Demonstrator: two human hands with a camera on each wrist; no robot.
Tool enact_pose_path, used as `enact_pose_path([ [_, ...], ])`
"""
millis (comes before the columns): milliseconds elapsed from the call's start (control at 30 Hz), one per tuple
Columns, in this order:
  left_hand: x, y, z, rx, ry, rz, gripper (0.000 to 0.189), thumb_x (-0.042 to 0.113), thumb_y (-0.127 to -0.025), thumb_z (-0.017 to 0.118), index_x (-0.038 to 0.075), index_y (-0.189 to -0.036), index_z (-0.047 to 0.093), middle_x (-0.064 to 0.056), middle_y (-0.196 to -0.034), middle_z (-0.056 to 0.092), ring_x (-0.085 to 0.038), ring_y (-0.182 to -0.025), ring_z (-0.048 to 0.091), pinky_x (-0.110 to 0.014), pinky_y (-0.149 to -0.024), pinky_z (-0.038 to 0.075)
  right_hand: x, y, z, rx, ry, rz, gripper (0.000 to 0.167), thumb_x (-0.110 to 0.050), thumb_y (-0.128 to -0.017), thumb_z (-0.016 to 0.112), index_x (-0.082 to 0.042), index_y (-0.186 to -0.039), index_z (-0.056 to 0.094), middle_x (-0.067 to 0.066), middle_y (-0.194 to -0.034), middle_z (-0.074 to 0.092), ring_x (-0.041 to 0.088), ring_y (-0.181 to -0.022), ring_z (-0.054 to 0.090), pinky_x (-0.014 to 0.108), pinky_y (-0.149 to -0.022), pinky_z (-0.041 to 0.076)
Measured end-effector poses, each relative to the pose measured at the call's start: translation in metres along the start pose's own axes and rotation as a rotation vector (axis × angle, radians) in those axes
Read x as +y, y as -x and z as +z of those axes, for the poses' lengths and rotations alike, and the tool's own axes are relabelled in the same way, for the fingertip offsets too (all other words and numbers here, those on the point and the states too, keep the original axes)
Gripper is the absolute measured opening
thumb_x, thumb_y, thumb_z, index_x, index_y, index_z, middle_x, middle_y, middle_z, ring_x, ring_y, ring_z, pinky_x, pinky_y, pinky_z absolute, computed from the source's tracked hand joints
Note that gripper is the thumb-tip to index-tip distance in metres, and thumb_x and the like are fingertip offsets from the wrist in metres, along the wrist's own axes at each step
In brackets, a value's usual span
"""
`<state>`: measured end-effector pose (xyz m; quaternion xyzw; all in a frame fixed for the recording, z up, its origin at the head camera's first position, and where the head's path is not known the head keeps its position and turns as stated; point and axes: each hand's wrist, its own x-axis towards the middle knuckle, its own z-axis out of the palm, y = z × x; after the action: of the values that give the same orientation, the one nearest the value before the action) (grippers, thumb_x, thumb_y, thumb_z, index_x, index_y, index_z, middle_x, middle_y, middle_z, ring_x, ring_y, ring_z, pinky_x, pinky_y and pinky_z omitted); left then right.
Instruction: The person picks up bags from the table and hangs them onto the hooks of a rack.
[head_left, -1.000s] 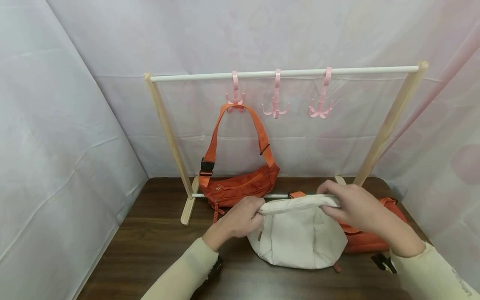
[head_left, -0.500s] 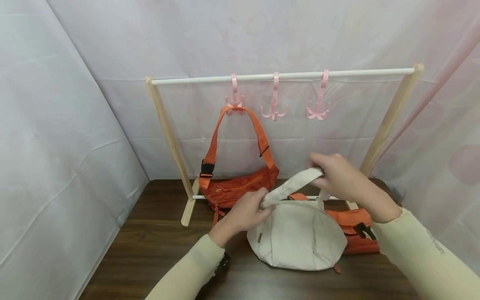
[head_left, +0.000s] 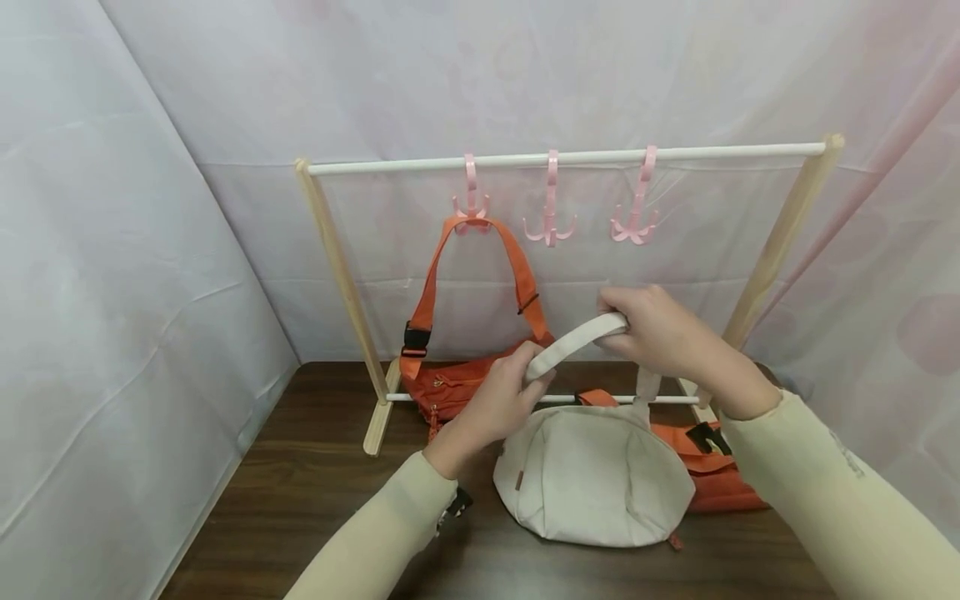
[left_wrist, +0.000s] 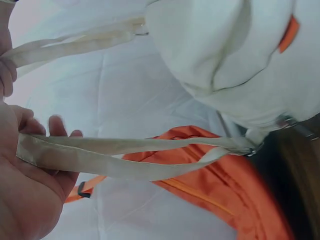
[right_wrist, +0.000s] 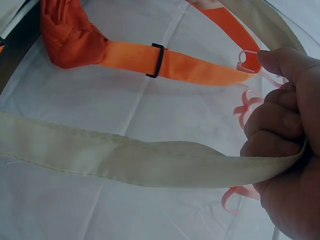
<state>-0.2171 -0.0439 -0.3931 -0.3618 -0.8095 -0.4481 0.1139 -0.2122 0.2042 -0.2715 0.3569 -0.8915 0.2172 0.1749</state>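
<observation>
A cream handbag [head_left: 585,483] sits on the dark wooden table, its strap [head_left: 573,340] raised in a curve above it. My left hand [head_left: 498,396] holds the strap's left part; in the left wrist view the strap [left_wrist: 85,155] runs over the palm under loosely curled fingers. Further right and higher, my right hand [head_left: 660,333] grips the same strap, with its fingers folded round the strap [right_wrist: 150,162] in the right wrist view. Behind the left hand, an orange waist bag [head_left: 457,383] hangs by its strap from the left pink hook [head_left: 471,196], partly hidden.
A white rod [head_left: 405,165] on wooden posts carries the middle pink hook [head_left: 551,212] and the right pink hook [head_left: 637,212], both bare. Another orange bag [head_left: 720,487] lies behind the cream one, partly covered by the right sleeve. White curtains surround the table [head_left: 285,500].
Both hands have risen with the strap, the right one also moving left. The strap has gone from nearly level to an upward arch. The cream handbag's body has stayed on the table.
</observation>
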Motion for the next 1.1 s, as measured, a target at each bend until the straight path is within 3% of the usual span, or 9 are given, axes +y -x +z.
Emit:
enact_pose_path([
  [333,0.010,-0.011,-0.018,0.070,0.081,-0.058,0.014,0.017,-0.106,0.069,0.010,-0.114,0.060,0.002,-0.071,0.050,-0.011,-0.059,0.044,-0.028,-0.058,0.041,-0.004,-0.013,-0.010,-0.015,-0.038,0.011,0.031,0.000,-0.089,0.079,-0.015,-0.079,0.054,-0.008,-0.063,0.044,0.008,-0.054,0.044,0.030,-0.054,0.042],
  [467,0.011,-0.013,-0.028,0.082,0.114,-0.039,0.033,0.039,-0.101,0.071,0.010,-0.112,0.060,0.001,-0.072,0.049,-0.013,-0.060,0.043,-0.029,-0.058,0.037,-0.003,-0.017,-0.012,-0.044,-0.049,0.026,0.034,-0.009,-0.089,0.086,-0.015,-0.080,0.054,-0.008,-0.063,0.047,0.009,-0.054,0.045,0.030,-0.054,0.042],
  [633,0.010,-0.018,-0.040,0.118,0.124,0.013,0.053,0.063,-0.095,0.060,0.010,-0.106,0.059,-0.001,-0.075,0.054,-0.014,-0.060,0.046,-0.029,-0.056,0.039,-0.002,-0.022,-0.015,-0.102,-0.083,0.055,0.043,-0.030,-0.085,0.093,-0.015,-0.082,0.053,-0.006,-0.064,0.049,0.011,-0.054,0.044,0.030,-0.053,0.040],
  [700,0.010,-0.020,-0.045,0.135,0.110,0.027,0.048,0.059,-0.098,0.059,0.011,-0.103,0.058,-0.001,-0.076,0.056,-0.015,-0.060,0.048,-0.029,-0.055,0.040,-0.001,-0.025,-0.016,-0.112,-0.098,0.057,0.045,-0.035,-0.084,0.093,-0.015,-0.083,0.053,-0.005,-0.064,0.048,0.011,-0.055,0.043,0.030,-0.053,0.039],
  [900,0.015,-0.026,-0.063,0.193,0.042,0.064,0.019,0.023,-0.104,0.069,0.010,-0.097,0.058,-0.004,-0.070,0.049,-0.018,-0.057,0.045,-0.031,-0.054,0.038,0.004,-0.033,-0.017,-0.083,-0.120,0.010,0.034,-0.032,-0.095,0.083,-0.015,-0.085,0.055,-0.005,-0.063,0.043,0.012,-0.056,0.040,0.030,-0.053,0.035],
  [1100,0.019,-0.032,-0.080,0.232,-0.012,0.072,0.018,0.024,-0.105,0.071,0.013,-0.094,0.060,0.000,-0.067,0.047,-0.017,-0.055,0.043,-0.031,-0.052,0.036,0.006,-0.037,-0.019,-0.085,-0.159,-0.042,0.020,-0.025,-0.105,0.070,-0.016,-0.093,0.056,-0.008,-0.060,0.037,0.008,-0.052,0.034,0.030,-0.052,0.033],
])
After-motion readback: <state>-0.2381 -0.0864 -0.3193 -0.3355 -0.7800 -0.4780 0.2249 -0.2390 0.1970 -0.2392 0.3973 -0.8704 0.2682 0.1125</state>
